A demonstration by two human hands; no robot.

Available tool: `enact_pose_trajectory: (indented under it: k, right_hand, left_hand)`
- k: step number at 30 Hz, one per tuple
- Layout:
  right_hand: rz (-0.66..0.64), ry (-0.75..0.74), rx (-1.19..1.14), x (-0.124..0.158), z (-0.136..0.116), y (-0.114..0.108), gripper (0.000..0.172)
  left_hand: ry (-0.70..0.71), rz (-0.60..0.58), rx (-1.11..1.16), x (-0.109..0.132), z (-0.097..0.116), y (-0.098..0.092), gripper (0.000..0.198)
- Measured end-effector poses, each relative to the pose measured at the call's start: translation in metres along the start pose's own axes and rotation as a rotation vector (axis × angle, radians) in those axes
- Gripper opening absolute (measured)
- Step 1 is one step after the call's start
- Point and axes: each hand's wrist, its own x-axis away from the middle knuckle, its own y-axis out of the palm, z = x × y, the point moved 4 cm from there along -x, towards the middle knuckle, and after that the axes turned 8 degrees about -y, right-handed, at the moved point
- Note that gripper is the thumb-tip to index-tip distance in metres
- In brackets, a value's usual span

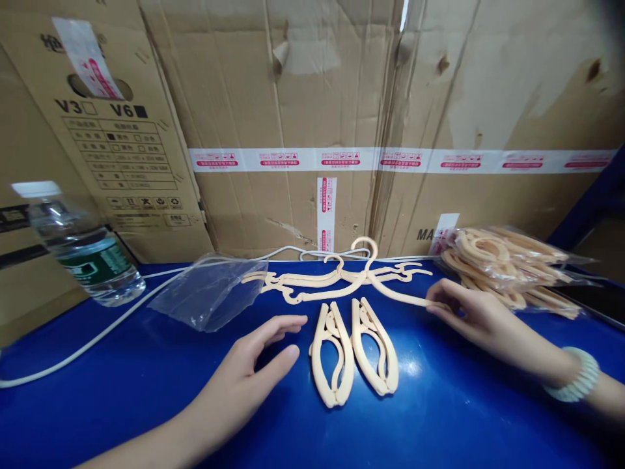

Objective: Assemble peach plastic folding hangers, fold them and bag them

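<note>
My right hand (466,312) pinches the right end of an unfolded cream folding hanger (336,292), whose hook points up toward the back. Behind it lies another unfolded hanger (312,281), partly overlapped by the first. In front of them two folded hangers, a left one (346,371) and a right one (390,358), rest side by side on the blue table (439,417). My left hand (256,361) hovers left of the folded pair, fingers apart and holding nothing.
A clear plastic bag (208,293) lies at the left, near a water bottle (92,254). A white cable (97,339) runs along the back and left. Bagged hangers (498,257) are piled at the back right. Cardboard boxes (283,104) wall off the rear.
</note>
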Motion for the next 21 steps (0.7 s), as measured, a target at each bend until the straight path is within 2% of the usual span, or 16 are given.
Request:
enact_pose_trajectory:
  k: [5,8,11,14,16,18,21]
  right_hand:
    - [0.192,0.032,-0.009,0.007,0.000,-0.024,0.026]
    - [0.176,0.033,-0.023,0.007,-0.008,-0.027,0.030]
    - [0.093,-0.032,-0.052,0.006,-0.023,-0.020,0.025]
    - [-0.001,-0.095,-0.067,0.006,-0.035,-0.008,0.022]
    - [-0.048,-0.125,-0.081,0.007,-0.039,-0.002,0.021]
    - [-0.077,-0.165,-0.062,0.007,-0.042,0.001,0.022]
    - [-0.077,-0.296,0.104,0.009,-0.046,0.001,0.030]
  left_hand:
    - [-0.117,-0.021,0.238,-0.011,-0.010,-0.002,0.062]
    - [-0.111,0.067,0.386,-0.015,-0.016,-0.002,0.079]
    - [-0.045,0.115,0.429,-0.012,-0.015,0.001,0.086]
    - [0.038,0.002,0.247,-0.003,-0.006,0.008,0.079]
    - [0.081,-0.062,0.083,0.002,0.000,0.011,0.063]
    - [0.079,-0.064,0.005,0.005,0.004,0.010,0.044]
    - [0.000,0.007,0.051,0.001,0.004,0.005,0.038]
